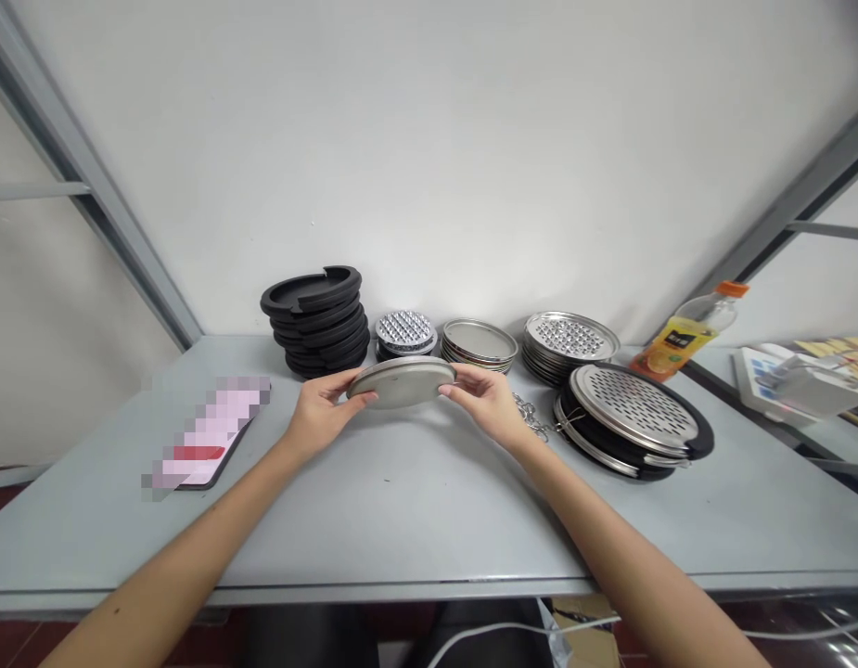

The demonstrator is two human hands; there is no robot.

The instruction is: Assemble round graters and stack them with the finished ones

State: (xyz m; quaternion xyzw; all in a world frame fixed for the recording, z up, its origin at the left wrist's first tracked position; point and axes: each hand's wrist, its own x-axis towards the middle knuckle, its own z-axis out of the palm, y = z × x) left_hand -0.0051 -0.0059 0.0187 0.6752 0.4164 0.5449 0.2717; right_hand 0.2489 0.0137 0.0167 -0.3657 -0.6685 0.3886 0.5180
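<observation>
Between my two hands a round metal disc (pixel 402 386) is held up tilted above the table, its plain underside facing me. My left hand (pixel 327 408) pinches its left edge between thumb and fingers. The right edge is gripped the same way by my right hand (pixel 485 401). Just behind the disc stand a small stack of round grater plates (pixel 404 330) and a stack of plain metal discs (pixel 480 340). Small metal wire pieces (pixel 530 415) lie beside my right hand, partly hidden by it.
Black plastic rings (pixel 321 320) are stacked at the back left. A phone (pixel 212 431) lies on the left of the table (pixel 393 520). At right are wide grater plates (pixel 571 339), black-rimmed grater assemblies (pixel 633 417) and a leaning drink bottle (pixel 689 334). A wall stands behind.
</observation>
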